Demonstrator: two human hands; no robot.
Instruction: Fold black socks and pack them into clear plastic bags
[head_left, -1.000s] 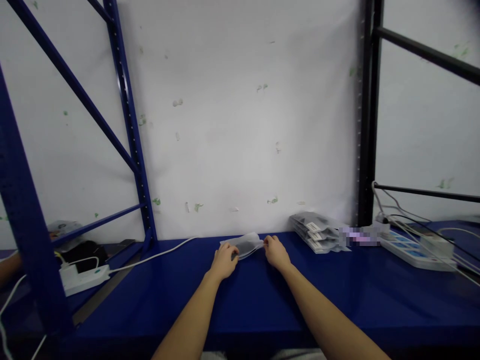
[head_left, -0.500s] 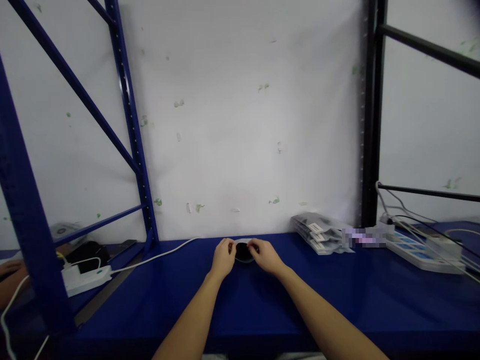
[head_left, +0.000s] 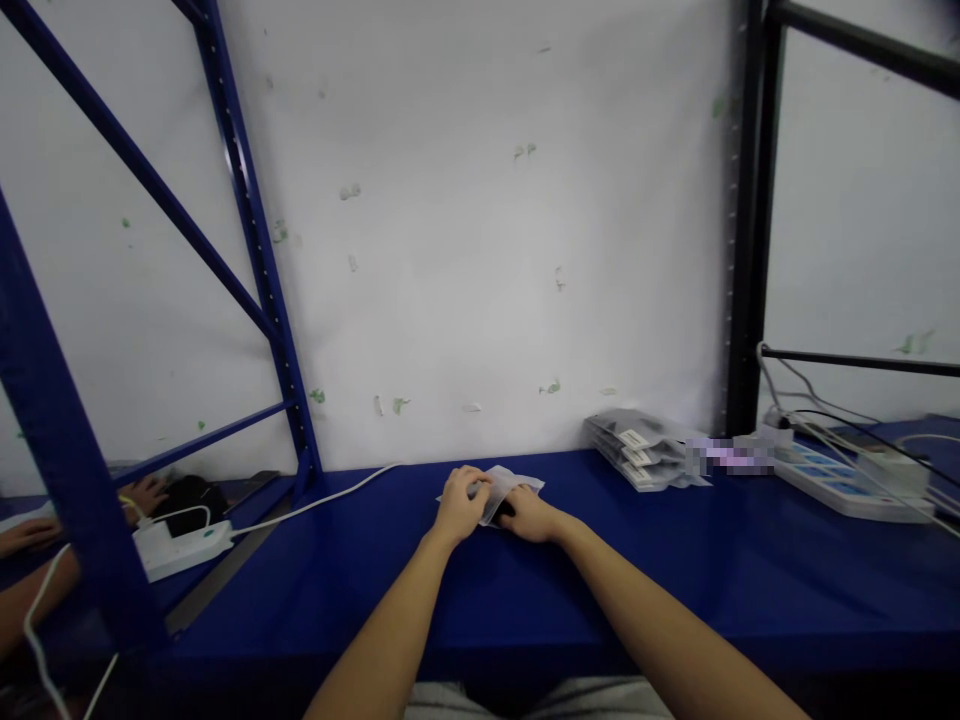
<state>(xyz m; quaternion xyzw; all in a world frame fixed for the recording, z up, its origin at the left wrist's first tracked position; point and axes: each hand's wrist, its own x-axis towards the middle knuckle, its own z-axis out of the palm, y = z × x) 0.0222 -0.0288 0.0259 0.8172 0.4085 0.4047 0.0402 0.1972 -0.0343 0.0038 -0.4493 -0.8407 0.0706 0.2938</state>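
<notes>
A translucent plastic bag (head_left: 501, 482) lies on the blue table (head_left: 510, 600) between my hands, with a black item (head_left: 505, 510) partly inside its near opening. My left hand (head_left: 465, 503) rests on the bag's left side, fingers bent and slightly apart. My right hand (head_left: 529, 512) is at the bag's right side, its fingers closed on the black item, fingertips partly hidden by the bag.
Stacked labelled bags (head_left: 637, 450) sit at the back right, near a white tray with blue compartments (head_left: 840, 480). Left are a white power strip (head_left: 184, 550), a blue rack post (head_left: 67, 450) and another person's hands (head_left: 146, 495). A black post (head_left: 750, 250) stands right.
The bag now lies flatter and spread out, covering more of the black item. My left hand has moved onto the bag. Another person's hand has appeared at the left.
</notes>
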